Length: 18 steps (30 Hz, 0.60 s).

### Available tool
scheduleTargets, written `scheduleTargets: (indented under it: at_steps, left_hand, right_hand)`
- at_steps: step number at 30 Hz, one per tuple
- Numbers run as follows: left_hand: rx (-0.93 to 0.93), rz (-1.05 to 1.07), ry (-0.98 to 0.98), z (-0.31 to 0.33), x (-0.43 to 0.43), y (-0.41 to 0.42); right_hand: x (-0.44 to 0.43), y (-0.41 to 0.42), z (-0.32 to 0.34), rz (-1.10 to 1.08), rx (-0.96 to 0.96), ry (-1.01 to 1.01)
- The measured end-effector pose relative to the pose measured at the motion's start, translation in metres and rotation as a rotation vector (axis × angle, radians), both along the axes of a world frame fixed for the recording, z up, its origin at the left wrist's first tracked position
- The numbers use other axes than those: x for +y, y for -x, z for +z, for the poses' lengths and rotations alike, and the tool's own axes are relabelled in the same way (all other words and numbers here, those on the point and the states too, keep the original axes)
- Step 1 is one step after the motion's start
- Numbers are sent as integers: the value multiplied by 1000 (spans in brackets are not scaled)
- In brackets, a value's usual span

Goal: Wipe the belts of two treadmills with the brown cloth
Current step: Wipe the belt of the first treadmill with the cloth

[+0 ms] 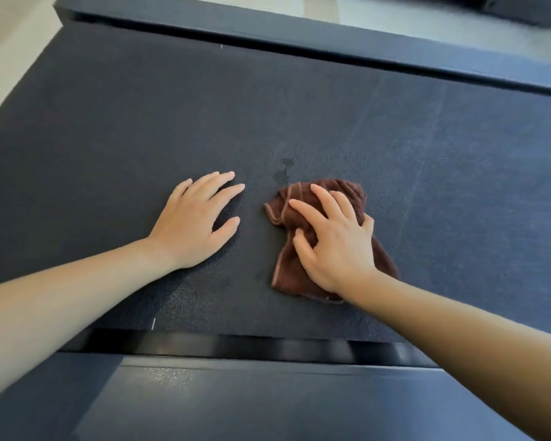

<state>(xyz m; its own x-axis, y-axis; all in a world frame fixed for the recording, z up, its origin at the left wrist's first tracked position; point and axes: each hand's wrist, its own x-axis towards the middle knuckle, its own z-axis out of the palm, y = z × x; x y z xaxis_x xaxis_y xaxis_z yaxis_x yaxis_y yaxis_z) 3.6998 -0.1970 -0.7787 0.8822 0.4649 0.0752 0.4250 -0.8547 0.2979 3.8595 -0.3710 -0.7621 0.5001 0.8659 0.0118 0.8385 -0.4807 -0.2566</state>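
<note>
bare belt (140, 122) all round, raised side rails (299, 43) bounding it

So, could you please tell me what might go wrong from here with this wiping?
The left hand lies flat on the belt, perhaps bearing weight; if the belt rolls, the person could slip forward. The brown cloth is bunched under the right hand, so each pass may cover only a narrow strip and could miss the dark spot just beyond it.
</note>
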Motion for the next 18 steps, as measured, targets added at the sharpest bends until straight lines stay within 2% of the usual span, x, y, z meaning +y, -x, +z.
scheduleTargets:
  at_steps: [5, 10, 18]
  left_hand:
    - [4, -20, 9, 1, 2, 2]
    - [61, -49, -26, 0, 13, 17]
    - [58, 16, -35, -1, 61, 9]
  right_hand:
    - [11, 7, 1, -68, 15, -16]
    - [-19, 29, -1, 43, -24, 12]
    - [59, -2, -5, 0, -15, -34]
